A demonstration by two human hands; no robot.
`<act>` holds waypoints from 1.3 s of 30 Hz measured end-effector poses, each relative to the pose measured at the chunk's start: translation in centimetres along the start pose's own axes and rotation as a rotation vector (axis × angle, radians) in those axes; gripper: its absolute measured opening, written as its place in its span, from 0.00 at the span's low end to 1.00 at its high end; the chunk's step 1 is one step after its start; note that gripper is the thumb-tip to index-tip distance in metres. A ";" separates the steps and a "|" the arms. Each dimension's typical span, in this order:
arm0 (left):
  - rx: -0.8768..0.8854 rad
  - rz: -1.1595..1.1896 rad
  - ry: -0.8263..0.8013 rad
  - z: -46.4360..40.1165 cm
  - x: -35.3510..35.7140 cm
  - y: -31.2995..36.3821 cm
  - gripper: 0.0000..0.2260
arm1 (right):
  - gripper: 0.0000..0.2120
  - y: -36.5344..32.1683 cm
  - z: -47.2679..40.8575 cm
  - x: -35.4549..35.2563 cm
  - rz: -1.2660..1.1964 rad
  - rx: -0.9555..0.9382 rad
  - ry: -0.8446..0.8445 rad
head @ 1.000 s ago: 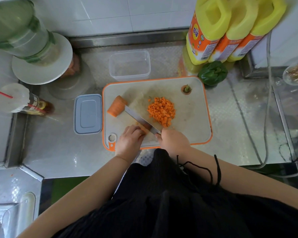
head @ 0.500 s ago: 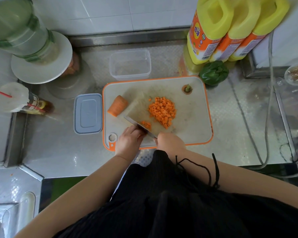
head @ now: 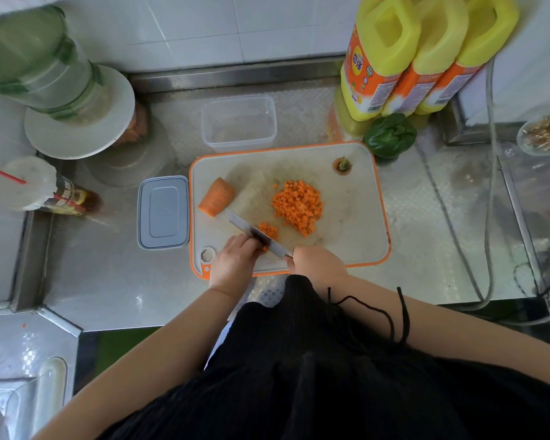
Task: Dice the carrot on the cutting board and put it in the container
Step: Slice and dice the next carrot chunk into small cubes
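A white cutting board (head: 356,236) with an orange rim lies on the steel counter. On it sit a pile of diced carrot (head: 299,206), a small fresh heap of dice (head: 268,230), a whole carrot chunk (head: 217,196) and the cut carrot top (head: 342,165). My right hand (head: 318,260) grips the handle of a knife (head: 254,235) whose blade lies edge-down on the board. My left hand (head: 234,260) holds small carrot pieces against the blade, fingers curled. The clear container (head: 238,122) stands behind the board.
A grey lid (head: 163,212) lies left of the board. Yellow oil jugs (head: 404,55) and a green pepper (head: 389,134) stand at the back right. A white plate (head: 80,112), a large green bottle (head: 35,58) and a sauce bottle (head: 67,196) crowd the left.
The knife pulled back from beside the carrot chunk toward me, leaving a small heap of new dice to its right. My left hand stays at the blade.
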State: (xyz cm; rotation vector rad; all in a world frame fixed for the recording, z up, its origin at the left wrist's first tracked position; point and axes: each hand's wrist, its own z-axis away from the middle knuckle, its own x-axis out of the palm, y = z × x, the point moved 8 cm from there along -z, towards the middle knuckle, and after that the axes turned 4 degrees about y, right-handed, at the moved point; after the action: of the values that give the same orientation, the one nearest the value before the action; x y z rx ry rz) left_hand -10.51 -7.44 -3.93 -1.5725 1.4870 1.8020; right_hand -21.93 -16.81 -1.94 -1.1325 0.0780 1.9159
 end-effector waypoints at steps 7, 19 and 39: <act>0.021 -0.047 -0.021 -0.2 0.4 0.1 0.15 | 0.14 -0.2 -0.4 0.7 0.039 0.052 -0.031; 0.059 -0.115 -0.050 0.3 0.9 -0.1 0.14 | 0.15 1.1 -1.1 0.2 -0.096 0.084 0.004; 0.181 -0.270 0.024 0.0 -1.1 2.7 0.19 | 0.19 2.3 0.1 -2.7 -0.475 0.180 0.063</act>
State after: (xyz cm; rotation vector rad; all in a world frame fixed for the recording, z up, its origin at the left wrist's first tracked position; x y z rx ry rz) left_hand -12.24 -8.15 -1.69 -1.6207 1.3318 1.4624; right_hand -23.11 -19.97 -0.70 -0.9858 0.0127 1.4230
